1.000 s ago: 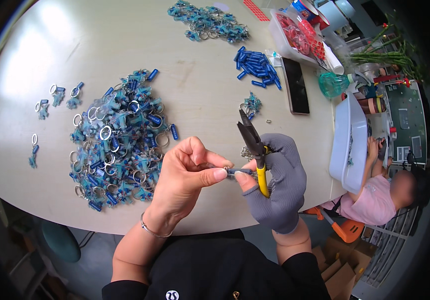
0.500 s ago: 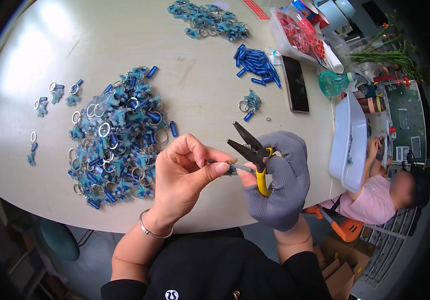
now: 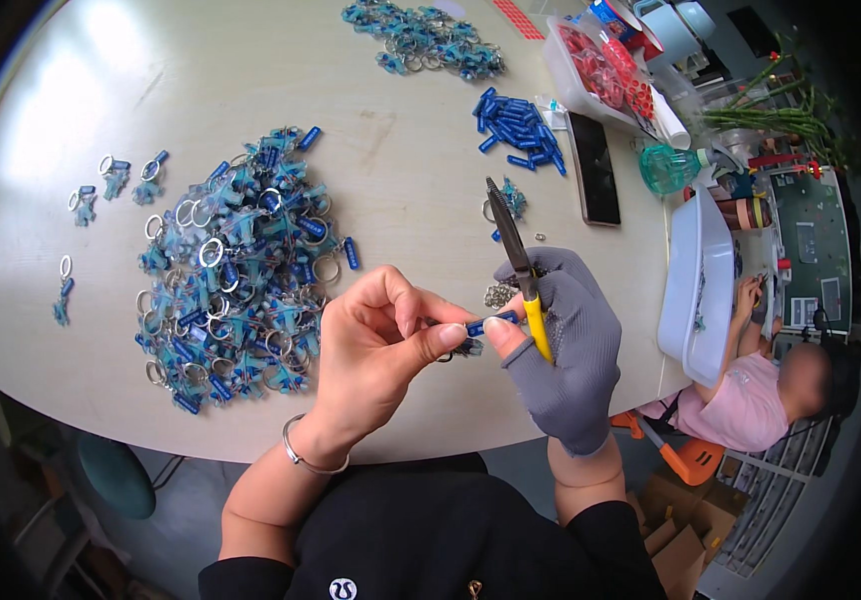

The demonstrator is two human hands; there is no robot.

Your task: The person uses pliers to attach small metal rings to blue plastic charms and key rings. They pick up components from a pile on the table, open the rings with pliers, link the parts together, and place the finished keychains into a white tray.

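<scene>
My bare left hand pinches a small blue tag at its left end. Part of a keychain shows dark below the fingertips, mostly hidden. My right hand, in a grey fingerless glove, grips yellow-handled pliers, seen edge-on with the jaws pointing up and away. Its bare thumb and a finger also hold the tag's right end. A cluster of small silver metal pieces lies by the glove. Left of my hands is a big heap of keychains with silver rings, blue tags and teal charms.
Loose blue tags lie beside a phone. More teal charms are heaped at the far edge. Single keychains rest at left. A clear box of red pieces and a white bin stand right, near another person.
The pliers have turned from a spread-jaw view to edge-on, tips higher. The tag between my fingers now shows its blue face. My gloved hand has rotated, uncovering the silver pieces.
</scene>
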